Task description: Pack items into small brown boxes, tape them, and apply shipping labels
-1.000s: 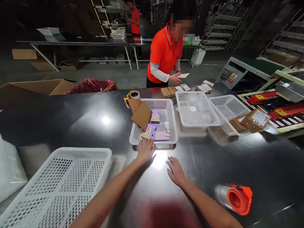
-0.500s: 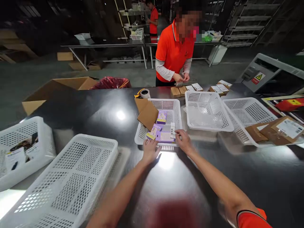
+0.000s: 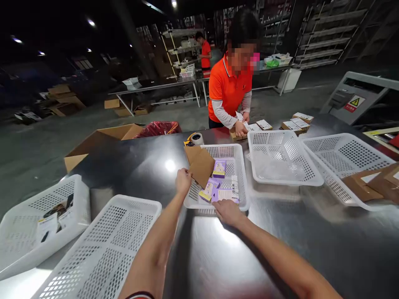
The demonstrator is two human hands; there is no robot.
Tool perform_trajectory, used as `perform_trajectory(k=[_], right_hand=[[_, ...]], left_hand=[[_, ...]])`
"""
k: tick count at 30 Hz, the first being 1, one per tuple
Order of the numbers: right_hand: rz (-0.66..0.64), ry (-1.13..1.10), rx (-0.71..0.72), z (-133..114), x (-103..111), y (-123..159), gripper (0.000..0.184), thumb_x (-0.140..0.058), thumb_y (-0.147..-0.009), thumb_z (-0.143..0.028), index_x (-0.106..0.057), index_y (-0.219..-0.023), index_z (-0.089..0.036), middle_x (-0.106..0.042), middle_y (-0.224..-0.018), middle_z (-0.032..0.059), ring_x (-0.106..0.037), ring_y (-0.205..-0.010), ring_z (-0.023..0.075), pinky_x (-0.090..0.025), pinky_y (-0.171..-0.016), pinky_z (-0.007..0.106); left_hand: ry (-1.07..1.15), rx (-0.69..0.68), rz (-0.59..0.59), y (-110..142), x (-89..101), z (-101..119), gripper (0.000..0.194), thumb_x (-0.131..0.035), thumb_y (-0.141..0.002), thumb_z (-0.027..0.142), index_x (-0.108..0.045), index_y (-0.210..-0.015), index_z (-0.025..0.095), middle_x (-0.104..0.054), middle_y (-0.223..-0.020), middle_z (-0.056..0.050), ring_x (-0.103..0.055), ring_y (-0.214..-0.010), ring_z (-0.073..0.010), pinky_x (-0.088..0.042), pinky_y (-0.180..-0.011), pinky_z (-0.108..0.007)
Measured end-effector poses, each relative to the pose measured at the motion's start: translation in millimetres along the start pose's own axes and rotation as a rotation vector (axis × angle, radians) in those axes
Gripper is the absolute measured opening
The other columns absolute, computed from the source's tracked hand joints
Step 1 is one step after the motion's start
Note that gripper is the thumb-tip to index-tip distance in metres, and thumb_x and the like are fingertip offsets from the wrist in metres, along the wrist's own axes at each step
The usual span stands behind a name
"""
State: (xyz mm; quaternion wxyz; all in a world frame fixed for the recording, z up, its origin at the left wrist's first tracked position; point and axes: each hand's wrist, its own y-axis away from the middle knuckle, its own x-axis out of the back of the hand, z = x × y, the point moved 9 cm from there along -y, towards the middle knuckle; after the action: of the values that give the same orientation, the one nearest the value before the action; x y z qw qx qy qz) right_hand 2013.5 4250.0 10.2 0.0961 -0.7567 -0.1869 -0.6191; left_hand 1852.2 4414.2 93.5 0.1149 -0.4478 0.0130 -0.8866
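Note:
A white perforated basket [image 3: 244, 182] stands in front of me on the dark metal table. Several purple boxes lie inside it, among them a purple box [image 3: 219, 168] with a yellow end. A roll of white labels [image 3: 235, 185] with printed marks rests on the near box. Brown cardboard [image 3: 201, 168], folded, leans over the basket's left side. My left hand [image 3: 183, 181] is closed, its fingertips pinching the cardboard's left edge. My right hand [image 3: 229, 211] lies over the basket's near rim, fingers stretched out against the near purple box [image 3: 222, 195].
White baskets [image 3: 280, 182] stand to the right, one holding brown packages [image 3: 364, 187]. More white baskets [image 3: 115, 232] stand at left. A tape dispenser [image 3: 196, 139] sits behind my basket. Across the table a co-worker [image 3: 229, 87] handles small labelled cartons [image 3: 264, 124].
My left hand has moved from the basket's near rim up to the cardboard's left edge. My right hand has shifted left along the near rim. The co-worker's hands have lowered to the cartons.

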Motion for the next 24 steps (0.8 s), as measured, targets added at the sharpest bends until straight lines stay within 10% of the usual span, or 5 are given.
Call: perform_trajectory(k=[5, 11, 18, 24], right_hand=[[0.188, -0.362, 0.010, 18.2, 23.3, 2.2, 0.042, -0.059, -0.089, -0.035, -0.059, -0.129, -0.022, -0.069, -0.118, 0.0113, -0.062, -0.111, 0.0272, -0.050, -0.095, 0.042], [0.659, -1.202, -0.212, 52.0, 72.8, 24.4, 0.076, -0.054, -0.088, -0.055, -0.032, -0.152, -0.021, -0.034, -0.158, 0.0128, -0.038, -0.143, 0.0254, -0.042, -0.112, 0.045], [0.697, -1.137, -0.301, -6.0, 61.3, 76.8, 0.078, -0.058, -0.086, -0.059, -0.037, -0.150, -0.021, -0.043, -0.153, 0.0123, -0.038, -0.143, 0.0271, -0.028, -0.121, 0.050], [0.613, -1.100, -0.502, -19.0, -0.7, 128.7, 0.084, -0.062, -0.081, -0.058, -0.035, -0.150, -0.018, -0.044, -0.151, 0.0162, -0.037, -0.144, 0.0301, -0.031, -0.119, 0.050]], left_hand=[[0.188, -0.061, 0.123, 29.8, 50.2, 8.8, 0.016, -0.050, -0.087, 0.027, -0.060, -0.095, 0.016, -0.068, -0.094, -0.007, -0.065, -0.086, -0.0198, -0.051, -0.080, -0.032], [0.441, -0.252, 0.416, 179.9, 141.7, -30.3, 0.022, -0.062, -0.086, 0.039, -0.063, -0.095, 0.019, -0.067, -0.093, -0.004, -0.064, -0.089, -0.0183, -0.053, -0.081, -0.031], [0.608, -0.081, 0.328, 321.6, 120.9, -85.9, 0.022, -0.066, -0.085, 0.043, -0.068, -0.094, 0.023, -0.070, -0.101, -0.004, -0.066, -0.097, -0.0213, -0.053, -0.089, -0.032], [0.752, 0.109, 0.206, 353.0, 101.8, -120.0, 0.033, -0.072, -0.078, 0.053, -0.069, -0.091, 0.022, -0.070, -0.103, -0.006, -0.064, -0.099, -0.0226, -0.050, -0.089, -0.032]])
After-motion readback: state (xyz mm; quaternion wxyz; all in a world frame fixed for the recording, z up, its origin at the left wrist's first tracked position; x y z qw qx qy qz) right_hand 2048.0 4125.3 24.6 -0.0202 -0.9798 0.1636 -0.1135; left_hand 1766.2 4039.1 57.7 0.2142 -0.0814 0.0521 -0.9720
